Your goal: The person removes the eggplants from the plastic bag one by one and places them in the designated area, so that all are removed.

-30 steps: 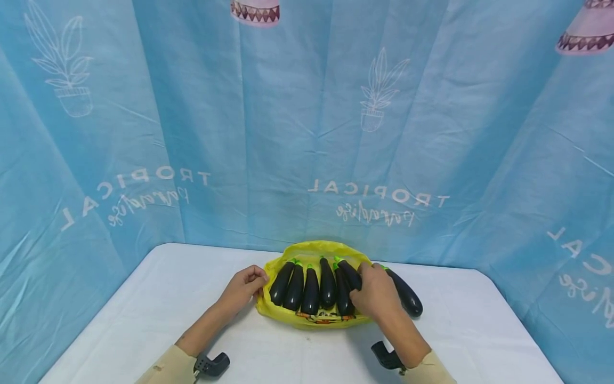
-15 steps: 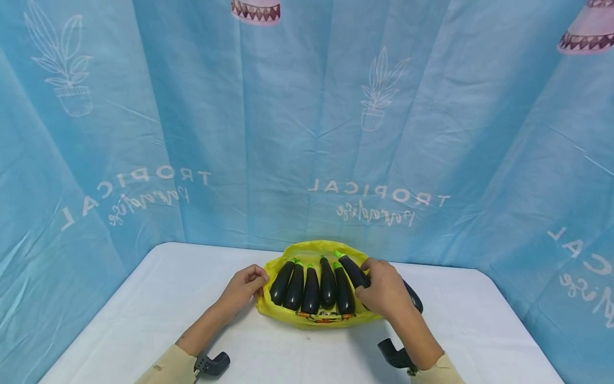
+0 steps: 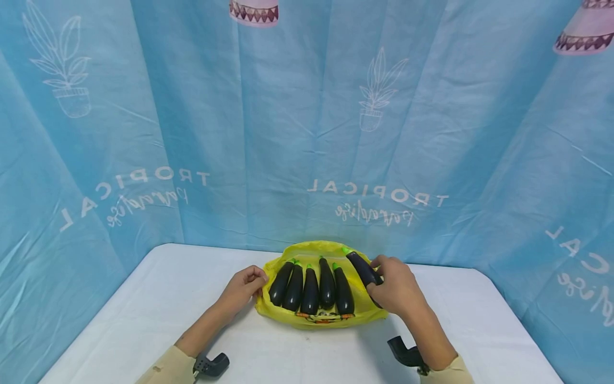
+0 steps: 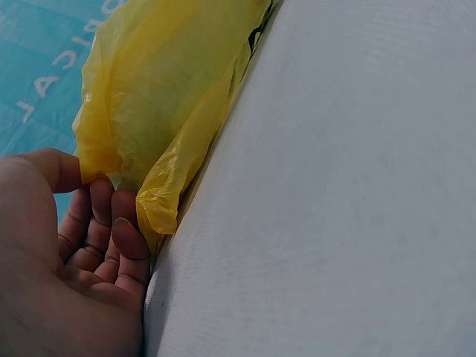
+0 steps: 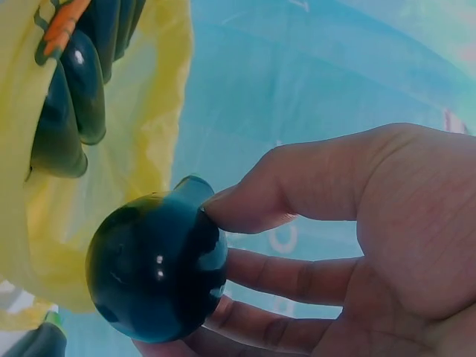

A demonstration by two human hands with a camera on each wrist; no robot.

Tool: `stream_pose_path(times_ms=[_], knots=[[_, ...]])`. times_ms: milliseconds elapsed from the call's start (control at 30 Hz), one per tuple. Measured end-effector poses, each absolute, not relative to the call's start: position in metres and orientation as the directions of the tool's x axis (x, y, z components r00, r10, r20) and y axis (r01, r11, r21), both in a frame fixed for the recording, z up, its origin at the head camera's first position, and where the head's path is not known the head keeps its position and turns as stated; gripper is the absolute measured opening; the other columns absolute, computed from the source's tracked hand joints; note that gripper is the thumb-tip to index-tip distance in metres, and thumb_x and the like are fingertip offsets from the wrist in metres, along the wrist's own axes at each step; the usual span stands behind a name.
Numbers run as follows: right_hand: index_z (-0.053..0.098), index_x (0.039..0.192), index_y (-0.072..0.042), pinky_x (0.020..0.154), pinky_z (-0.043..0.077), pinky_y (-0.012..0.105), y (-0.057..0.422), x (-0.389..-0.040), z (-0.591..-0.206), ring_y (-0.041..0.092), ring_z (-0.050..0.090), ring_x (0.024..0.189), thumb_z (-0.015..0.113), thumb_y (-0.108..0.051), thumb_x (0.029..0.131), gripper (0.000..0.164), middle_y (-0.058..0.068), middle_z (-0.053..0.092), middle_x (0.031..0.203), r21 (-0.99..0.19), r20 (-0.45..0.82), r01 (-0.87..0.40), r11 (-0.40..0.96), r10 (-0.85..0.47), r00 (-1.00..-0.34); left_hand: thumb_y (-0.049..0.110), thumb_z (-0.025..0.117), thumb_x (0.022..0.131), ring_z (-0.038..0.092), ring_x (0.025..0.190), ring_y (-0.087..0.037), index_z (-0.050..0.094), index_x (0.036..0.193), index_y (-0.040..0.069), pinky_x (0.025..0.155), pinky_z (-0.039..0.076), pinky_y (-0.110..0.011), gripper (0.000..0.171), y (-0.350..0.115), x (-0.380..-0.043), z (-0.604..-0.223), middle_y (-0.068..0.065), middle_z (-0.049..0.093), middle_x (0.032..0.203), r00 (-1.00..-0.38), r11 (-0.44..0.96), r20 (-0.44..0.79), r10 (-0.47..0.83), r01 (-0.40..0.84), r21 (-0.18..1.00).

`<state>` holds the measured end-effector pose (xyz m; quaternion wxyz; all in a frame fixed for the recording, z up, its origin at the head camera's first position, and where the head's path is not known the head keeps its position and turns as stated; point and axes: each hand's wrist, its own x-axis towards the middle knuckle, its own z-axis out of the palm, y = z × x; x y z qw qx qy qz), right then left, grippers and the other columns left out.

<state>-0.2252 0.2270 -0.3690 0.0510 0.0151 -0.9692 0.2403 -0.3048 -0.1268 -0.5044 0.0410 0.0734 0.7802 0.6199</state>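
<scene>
In the head view my left hand pinches the left edge of a yellow plastic bag that lies open on the table. The left wrist view shows thumb and fingers on the thin plastic. Several dark eggplants with green stems lie side by side inside the bag. At its right edge my right hand grips another eggplant, tilted with its stem toward the back left. From the right wrist the rounded end of this held eggplant shows, with thumb and fingers around it.
A further eggplant lies outside the bag, at the lower left of the right wrist view; my right hand hides it in the head view. White cloth covers the table. A blue printed curtain hangs behind it.
My right hand has moved right with the held eggplant, from beside the other eggplants to the bag's right edge. It now covers the eggplant outside. My left hand has stayed put.
</scene>
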Motion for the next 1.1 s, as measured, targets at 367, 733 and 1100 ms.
stream_pose_path(times_ms=[367, 733, 1100], knots=[[0.066, 0.131, 0.002, 0.085, 0.060, 0.053, 0.246, -0.226, -0.361, 0.035, 0.066, 0.102, 0.077, -0.012, 0.086, 0.048, 0.019, 0.070, 0.115, -0.476, 0.101, -0.027, 0.879, 0.024, -0.995, 0.013, 0.063, 0.104, 0.059, 0.082, -0.023, 0.063, 0.107, 0.003, 0.073, 0.053, -0.028, 0.011, -0.128, -0.304, -0.502, -0.007, 0.062, 0.089, -0.982, 0.224, 0.037, 0.187, 0.080, 0.971], [0.064, 0.132, 0.001, 0.084, 0.058, 0.056, 0.265, -0.230, -0.359, 0.037, 0.066, 0.102, 0.075, -0.012, 0.087, 0.049, 0.021, 0.069, 0.120, -0.472, 0.074, 0.012, 0.881, 0.054, -0.996, 0.014, 0.063, 0.104, 0.059, 0.082, -0.023, 0.063, 0.107, 0.003, 0.073, 0.054, -0.027, 0.011, -0.129, -0.305, -0.504, -0.007, 0.062, 0.088, -0.983, 0.226, 0.037, 0.181, 0.078, 0.971], [0.062, 0.132, 0.005, 0.071, 0.062, 0.045, 0.280, -0.237, -0.363, 0.034, 0.067, 0.094, 0.075, -0.010, 0.088, 0.049, 0.025, 0.068, 0.119, -0.528, 0.022, 0.069, 0.846, 0.096, -0.995, 0.016, 0.065, 0.104, 0.058, 0.082, -0.022, 0.063, 0.109, 0.003, 0.072, 0.053, -0.028, 0.014, -0.128, -0.304, -0.503, -0.006, 0.062, 0.088, -0.984, 0.218, 0.035, 0.173, 0.073, 0.973]])
